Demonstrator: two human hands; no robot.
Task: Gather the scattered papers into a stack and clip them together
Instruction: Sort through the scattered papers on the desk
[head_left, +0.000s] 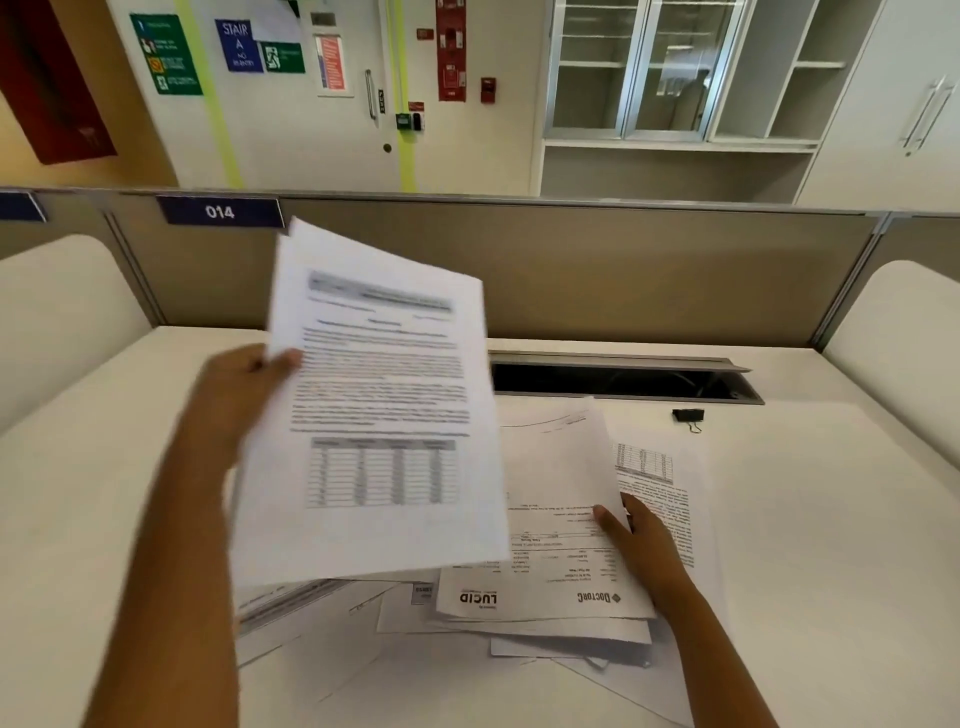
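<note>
My left hand (241, 384) holds a printed sheet with a table on it (379, 415), lifted off the desk and blurred by motion; a second sheet's edge shows behind it. My right hand (641, 545) pinches the right edge of a few sheets headed with logos (550, 566), raised slightly from a loose pile of papers (519, 639) on the white desk (831, 545). Another printed page (660, 478) lies under my right hand. A black binder clip (688, 417) rests on the desk beyond the pile, apart from both hands.
An open cable slot (623, 382) runs along the desk's back edge, in front of a beige partition (623, 270) labelled 014. White rounded side panels (904, 332) flank the desk. Cabinets and a door stand behind.
</note>
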